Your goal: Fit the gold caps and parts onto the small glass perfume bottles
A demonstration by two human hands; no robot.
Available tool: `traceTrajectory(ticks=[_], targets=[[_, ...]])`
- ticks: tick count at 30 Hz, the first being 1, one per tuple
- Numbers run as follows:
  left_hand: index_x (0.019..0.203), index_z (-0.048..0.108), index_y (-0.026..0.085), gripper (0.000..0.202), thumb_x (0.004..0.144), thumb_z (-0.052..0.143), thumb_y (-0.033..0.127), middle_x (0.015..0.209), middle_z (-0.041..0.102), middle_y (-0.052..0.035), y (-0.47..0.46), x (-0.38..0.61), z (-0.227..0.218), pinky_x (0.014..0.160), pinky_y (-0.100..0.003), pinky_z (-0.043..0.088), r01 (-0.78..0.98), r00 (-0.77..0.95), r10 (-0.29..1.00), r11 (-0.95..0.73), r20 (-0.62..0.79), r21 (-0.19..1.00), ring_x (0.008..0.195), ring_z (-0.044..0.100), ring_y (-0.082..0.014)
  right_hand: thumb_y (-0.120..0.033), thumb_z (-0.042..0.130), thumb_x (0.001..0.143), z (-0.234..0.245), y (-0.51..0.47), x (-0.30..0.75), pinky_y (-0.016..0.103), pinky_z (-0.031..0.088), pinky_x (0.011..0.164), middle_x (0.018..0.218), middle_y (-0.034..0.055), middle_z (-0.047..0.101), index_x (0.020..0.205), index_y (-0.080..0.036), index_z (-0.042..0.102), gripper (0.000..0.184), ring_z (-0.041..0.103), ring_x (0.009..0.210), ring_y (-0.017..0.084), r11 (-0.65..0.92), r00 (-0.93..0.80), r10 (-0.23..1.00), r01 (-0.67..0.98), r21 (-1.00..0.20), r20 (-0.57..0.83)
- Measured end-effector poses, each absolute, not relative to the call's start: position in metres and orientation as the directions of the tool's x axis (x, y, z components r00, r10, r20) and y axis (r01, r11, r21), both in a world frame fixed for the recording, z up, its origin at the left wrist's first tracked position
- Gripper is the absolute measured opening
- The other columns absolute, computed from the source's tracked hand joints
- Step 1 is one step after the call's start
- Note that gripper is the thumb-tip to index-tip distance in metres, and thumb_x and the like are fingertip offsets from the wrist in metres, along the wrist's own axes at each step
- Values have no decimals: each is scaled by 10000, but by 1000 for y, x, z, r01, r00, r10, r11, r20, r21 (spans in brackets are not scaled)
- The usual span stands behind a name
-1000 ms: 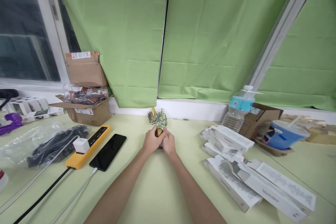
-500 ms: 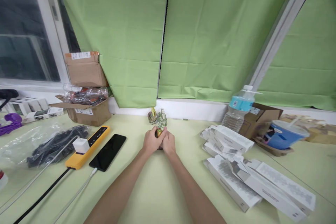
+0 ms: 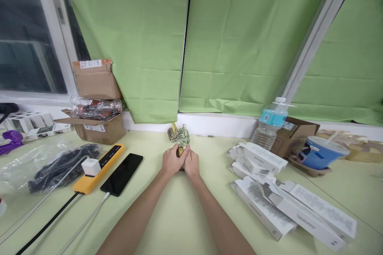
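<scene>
In the middle of the table my left hand (image 3: 171,161) and my right hand (image 3: 192,161) come together, both closed around a small dark object with a gold-coloured top (image 3: 180,151). Its top shows between the thumbs, and a dark bit peeks out below the hands; fingers cover the rest, so its kind is unclear. Just behind them stand two small shiny ornament-like items: one with a yellow-gold top (image 3: 172,132), the other greenish and silvery (image 3: 183,135).
To the left lie a black phone (image 3: 122,174) on a cable, a yellow power strip (image 3: 100,168) and a plastic bag (image 3: 64,166); an open carton (image 3: 101,129) stands behind. To the right are several white boxes (image 3: 266,207), a water bottle (image 3: 269,125) and a blue cup (image 3: 321,154).
The whole view has shifted very slightly. Both hands keep the same grip on the small object, with barely any visible movement.
</scene>
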State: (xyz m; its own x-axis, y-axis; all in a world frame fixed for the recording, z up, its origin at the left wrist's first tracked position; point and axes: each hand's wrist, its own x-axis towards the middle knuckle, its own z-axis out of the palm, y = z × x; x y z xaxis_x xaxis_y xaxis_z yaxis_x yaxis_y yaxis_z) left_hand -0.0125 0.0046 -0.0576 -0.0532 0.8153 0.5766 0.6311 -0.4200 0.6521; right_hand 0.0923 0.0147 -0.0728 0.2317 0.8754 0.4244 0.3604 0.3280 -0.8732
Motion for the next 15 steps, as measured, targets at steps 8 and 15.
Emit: traceTrajectory(ticks=[8,15], targets=[[916,613,234,439,930,397,616,811,704,-60,-2,-13,-49,640,-273,331,811,3,857,-304,516,500,778,653,-227,-631,239,951,-74,14,92,276,378,522,634,75,656,663,-201,568,614,559,580,200,339,212,863,431,-836,459],[960,588,235,454,937,367,631,896,721,-61,-5,-15,-47,651,-280,319,839,34,860,-302,509,453,829,661,-235,-542,242,985,-69,10,91,266,412,597,718,58,674,799,-193,604,536,573,628,182,383,230,825,445,-809,517]])
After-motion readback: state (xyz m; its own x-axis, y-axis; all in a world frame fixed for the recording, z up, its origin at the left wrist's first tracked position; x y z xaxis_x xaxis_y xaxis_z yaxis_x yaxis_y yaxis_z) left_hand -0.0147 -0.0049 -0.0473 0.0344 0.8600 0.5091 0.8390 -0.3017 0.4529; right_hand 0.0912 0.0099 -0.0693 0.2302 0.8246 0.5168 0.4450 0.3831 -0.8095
